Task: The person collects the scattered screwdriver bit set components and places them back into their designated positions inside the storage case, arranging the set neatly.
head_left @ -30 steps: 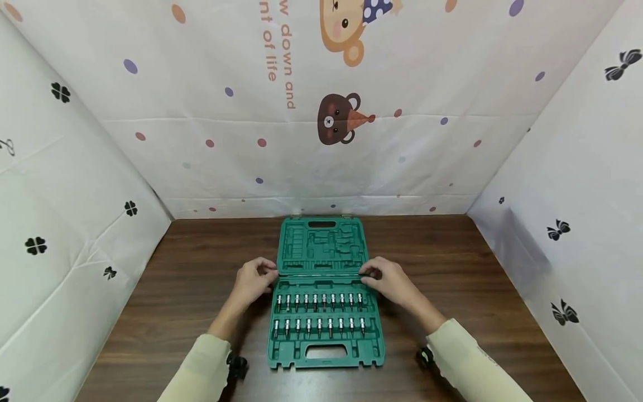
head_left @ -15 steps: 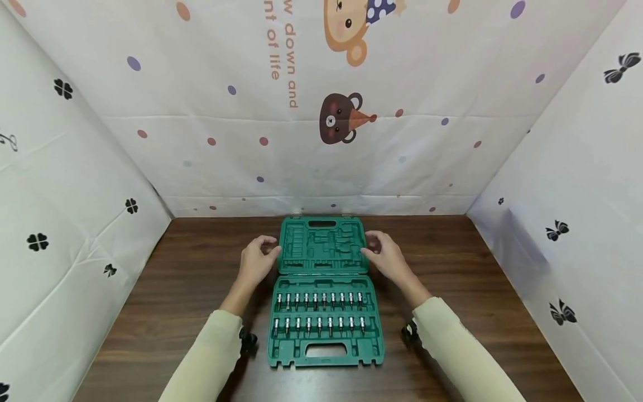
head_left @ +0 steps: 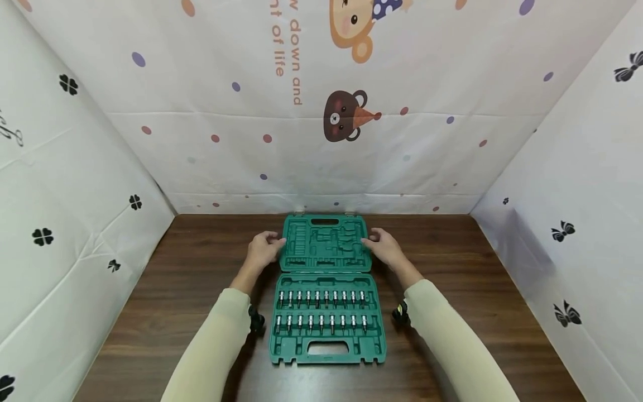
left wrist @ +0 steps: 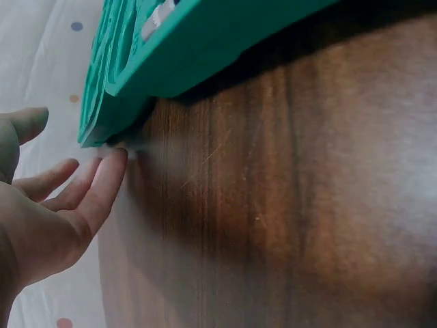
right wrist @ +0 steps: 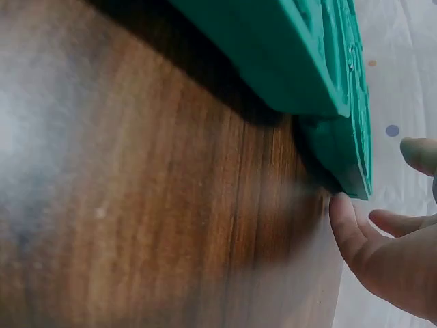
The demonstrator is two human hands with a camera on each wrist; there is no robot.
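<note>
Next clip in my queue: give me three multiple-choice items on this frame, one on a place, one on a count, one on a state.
1. Where are the two hands?
A. on the handle cut-out of the near half
B. at the left and right edges of the case's far half
C. flat on the table, away from the case

2. How many rows of bits stand in the near half?
A. one
B. two
C. four

3. What state is the case in?
A. open, both halves flat
B. shut and latched
C. standing on its edge

Answers: 1 B, the left hand and right hand flank the lid of the green tool case. 2 B, the bits form two rows. 3 A, both halves lie spread on the wooden table.
</note>
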